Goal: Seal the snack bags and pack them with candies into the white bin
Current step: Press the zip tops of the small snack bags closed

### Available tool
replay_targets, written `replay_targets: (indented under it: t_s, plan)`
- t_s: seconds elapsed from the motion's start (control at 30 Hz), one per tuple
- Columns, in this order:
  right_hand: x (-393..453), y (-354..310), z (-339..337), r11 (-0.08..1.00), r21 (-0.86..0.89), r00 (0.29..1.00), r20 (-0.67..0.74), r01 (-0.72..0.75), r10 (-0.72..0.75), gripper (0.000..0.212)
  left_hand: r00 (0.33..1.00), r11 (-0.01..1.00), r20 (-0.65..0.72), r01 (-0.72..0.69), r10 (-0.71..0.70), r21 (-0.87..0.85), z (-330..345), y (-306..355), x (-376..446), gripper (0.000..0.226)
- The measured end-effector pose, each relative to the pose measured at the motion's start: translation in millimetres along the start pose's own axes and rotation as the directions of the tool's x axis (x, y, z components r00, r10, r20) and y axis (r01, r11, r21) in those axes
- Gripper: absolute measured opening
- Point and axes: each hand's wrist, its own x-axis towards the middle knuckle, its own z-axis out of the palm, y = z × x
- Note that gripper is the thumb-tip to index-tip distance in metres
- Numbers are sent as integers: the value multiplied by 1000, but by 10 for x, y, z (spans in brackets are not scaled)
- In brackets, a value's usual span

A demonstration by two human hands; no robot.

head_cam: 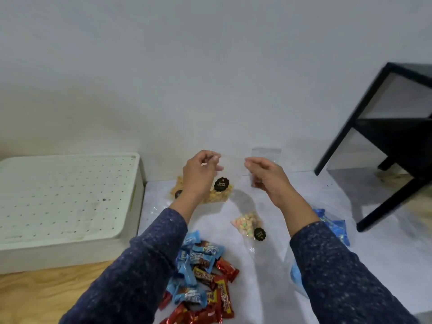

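**Snack bag held up between both hands**

White bin [67, 202] sits far left. Left hand [198, 174] and right hand [268, 176] pinch the top of a clear snack bag [222, 190] with narrow fingers. Candies [201, 279] lie near.

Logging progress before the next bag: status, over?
Left hand and right hand pinch top edge of clear snack bag, held up. White bin lidded at left. Candies loose, unpacked.
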Motion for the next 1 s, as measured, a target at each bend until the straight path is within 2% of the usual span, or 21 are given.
replay_targets:
  t_s: [0.1, 0.37, 0.53, 0.67, 1.0]
  plan:
    - [-45, -247, 58, 992, -55, 994, 17, 112, -111, 4, 999, 997, -46, -24, 20, -73, -91, 236, 14, 16]
    - [-22, -718, 59, 932, -131, 935, 158, 338, -317, 7, 986, 979, -162, -79, 48, -190, -174, 591, -34, 5]
    - [31, -827, 4, 919, -86, 911, 198, 384, -362, 6, 981, 980, -189, -83, 48, -183, -146, 667, -39, 9]
    - [82, -838, -65, 922, -46, 908, 198, 384, -369, 15, 979, 980, -203, -75, 37, -182, -52, 682, -51, 10]
    - [166, -852, -268, 898, -2, 887, 159, 440, -434, 19, 987, 967, -158, -20, -21, -255, 186, 742, -81, 9]
